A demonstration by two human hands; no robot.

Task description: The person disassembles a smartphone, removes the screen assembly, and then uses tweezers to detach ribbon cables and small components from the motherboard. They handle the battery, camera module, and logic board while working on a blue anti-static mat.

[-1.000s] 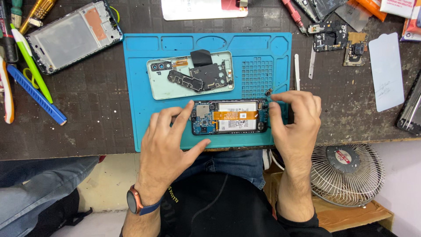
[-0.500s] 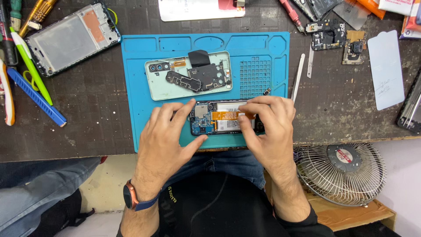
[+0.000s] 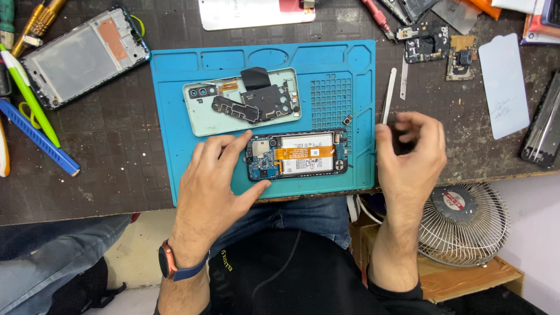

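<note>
Now my left hand (image 3: 213, 184) lies flat on the blue mat (image 3: 175, 116), fingers spread wide, thumb and forefinger pinning the left end of the opened phone (image 3: 297, 154) so it cannot slide. The phone sits at about five o'clock on the mat, its orange flex cable (image 3: 303, 153) across the middle and its circuit board at the nine o'clock end. Its pale back cover (image 3: 242, 102) lies just beyond, at twelve o'clock from it.

My right hand (image 3: 411, 154) is off the mat at three o'clock of the phone, fingers curled around something small and dark; it is blurred, so I cannot tell what it is. A white pry stick (image 3: 388, 96) lies just above that hand.

To do this well, I think the left hand should keep light, even pressure on the frame only, clear of the board and the cable. A tiny loose part (image 3: 348, 120) lies on the mat near the phone's top right corner, and I should not brush it away.
</note>
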